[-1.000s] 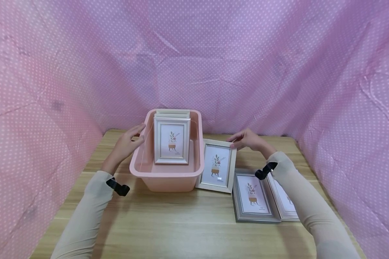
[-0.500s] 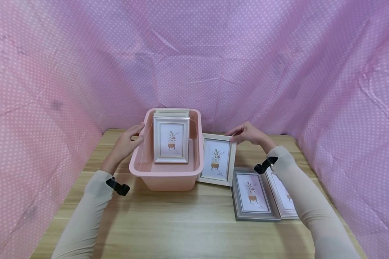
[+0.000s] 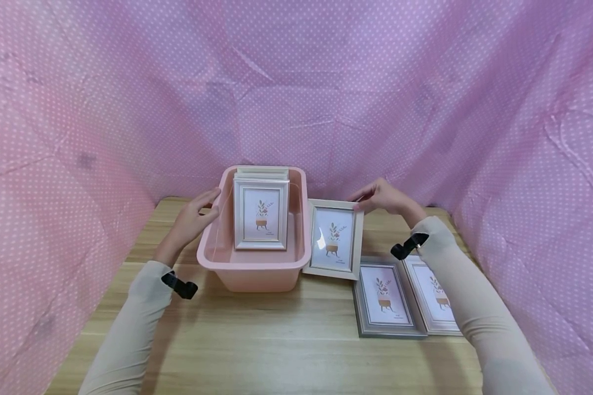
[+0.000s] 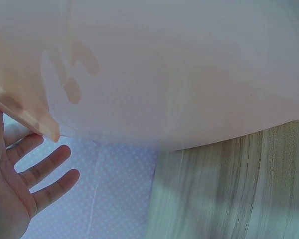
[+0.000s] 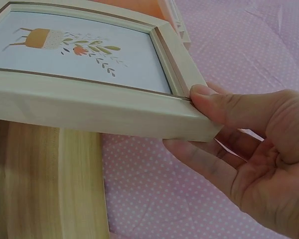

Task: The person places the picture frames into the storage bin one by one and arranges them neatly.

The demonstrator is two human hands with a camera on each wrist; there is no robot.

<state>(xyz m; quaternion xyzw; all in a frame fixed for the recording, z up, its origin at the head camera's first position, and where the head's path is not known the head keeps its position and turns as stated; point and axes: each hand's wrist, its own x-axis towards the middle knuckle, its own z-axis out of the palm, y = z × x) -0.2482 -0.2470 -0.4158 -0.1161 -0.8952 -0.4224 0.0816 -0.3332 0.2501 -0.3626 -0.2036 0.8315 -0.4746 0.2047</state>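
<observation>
A cream picture frame (image 3: 332,241) with a potted-plant print stands tilted beside the pink basin (image 3: 257,266). My right hand (image 3: 382,196) pinches its upper right corner; in the right wrist view the thumb (image 5: 209,99) lies on the front and the fingers go behind. The frame is raised above the wooden table, its left side right at the basin's wall. My left hand (image 3: 194,220) rests against the basin's left rim with fingers relaxed and spread, as the left wrist view of the hand (image 4: 20,184) shows. Inside the basin, a silvery-white picture frame (image 3: 261,214) leans on several others behind it.
To the right, a grey picture frame (image 3: 385,296) and a pinkish-white picture frame (image 3: 432,296) lie face up side by side, the latter partly under my right forearm. The wooden table (image 3: 257,351) ends at a pink dotted cloth (image 3: 296,99) at the back and sides.
My right hand has lifted the cream frame upward and slightly away, its lower edge rising off the table. The left hand and the basin stay where they were.
</observation>
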